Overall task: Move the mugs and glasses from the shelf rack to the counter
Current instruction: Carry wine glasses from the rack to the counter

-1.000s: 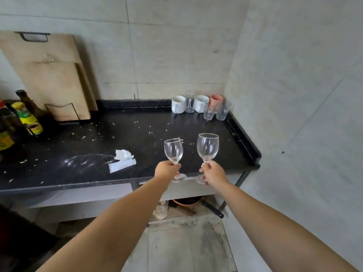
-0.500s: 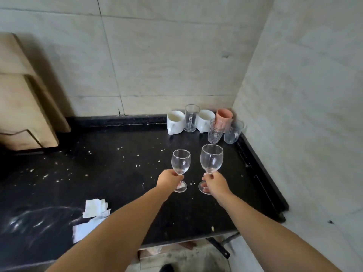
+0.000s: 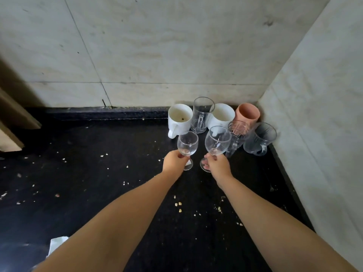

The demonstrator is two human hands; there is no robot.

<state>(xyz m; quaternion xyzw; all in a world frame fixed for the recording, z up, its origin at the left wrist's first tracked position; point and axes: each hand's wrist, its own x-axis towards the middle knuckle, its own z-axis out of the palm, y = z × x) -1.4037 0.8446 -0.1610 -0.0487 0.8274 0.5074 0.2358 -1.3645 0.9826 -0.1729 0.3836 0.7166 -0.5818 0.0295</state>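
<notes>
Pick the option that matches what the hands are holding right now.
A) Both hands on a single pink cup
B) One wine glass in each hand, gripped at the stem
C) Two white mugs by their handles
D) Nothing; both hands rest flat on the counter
B: the left hand grips the stem of the smaller wine glass and the right hand grips the stem of the larger wine glass.

Pale tiled walls (image 3: pixel 157 46) met in a corner above a black counter (image 3: pixel 78 193) strewn with crumbs (image 3: pixel 177 204); wooden boards (image 3: pixel 11 122) leaned at its left edge.
</notes>
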